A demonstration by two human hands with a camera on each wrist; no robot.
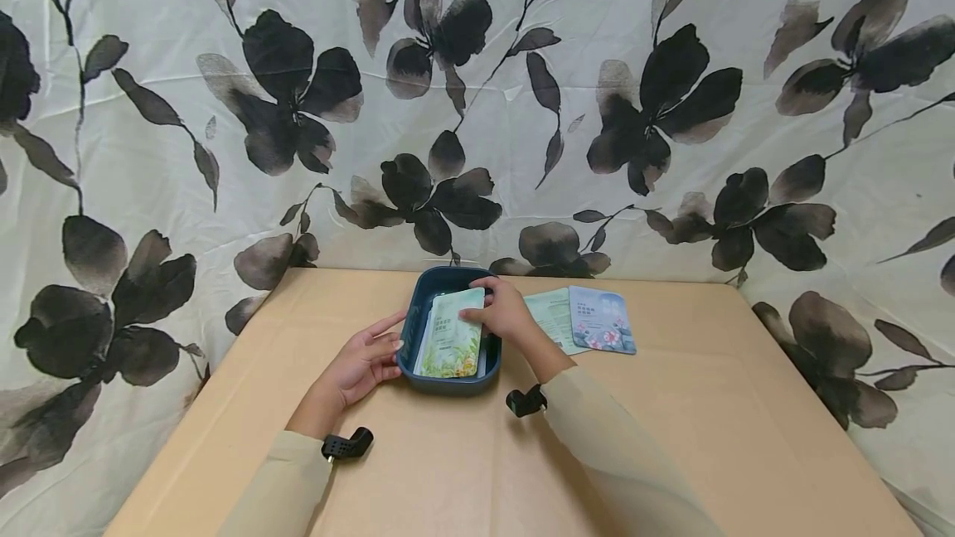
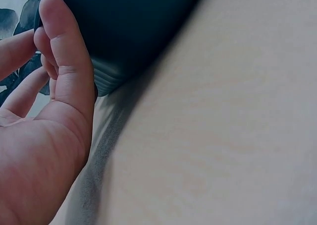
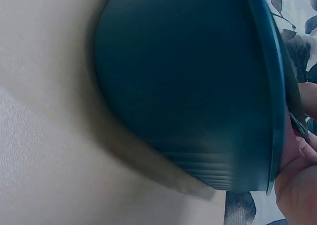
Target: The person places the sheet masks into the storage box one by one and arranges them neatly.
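Note:
A dark blue plastic basket [image 1: 448, 388] stands at the far middle of the table, with several flat packets lying in it. The top one is a pale green packet [image 1: 453, 334] with a floral print. My right hand [image 1: 515, 317] reaches over the basket's right rim and pinches this packet by its right edge, thumb on top. In the right wrist view, the fingers [image 3: 299, 180] show just past the rim, partly hidden by the basket wall [image 3: 193, 81]. My left hand [image 1: 366, 359] rests against the basket's left side with relaxed fingers. The left wrist view shows its thumb [image 2: 69, 61] along the wall.
A blue floral packet [image 1: 603, 320] lies right of the basket, overlapping a pale green packet [image 1: 555, 317] partly behind my right wrist. The tan table [image 1: 477, 454] ends at a white curtain [image 1: 537, 147] with dark flowers.

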